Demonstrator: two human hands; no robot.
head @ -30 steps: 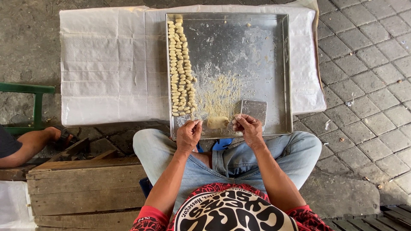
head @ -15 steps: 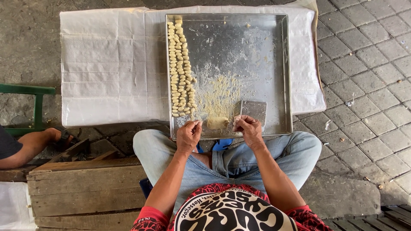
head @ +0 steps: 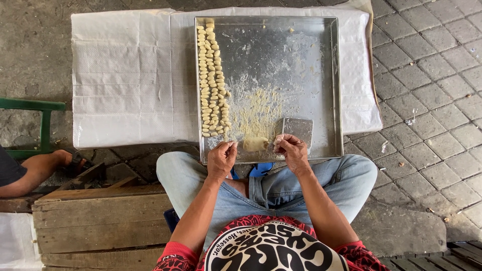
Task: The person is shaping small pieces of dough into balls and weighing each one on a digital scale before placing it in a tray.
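Head view, hands (head: 257, 155) over metal tray (head: 326, 90) (dough lump (head: 255, 144); shaped pieces (head: 211, 80))

White woven sheet (head: 125, 75) spread flat over grey stone paving (head: 432, 100). Green metal frame (head: 35, 108) at the left edge, just above another person's sandalled foot (head: 60, 159). Weathered wooden crate (head: 100, 226) at lower left, with a scrap of white sheeting (head: 12, 246) beside it.
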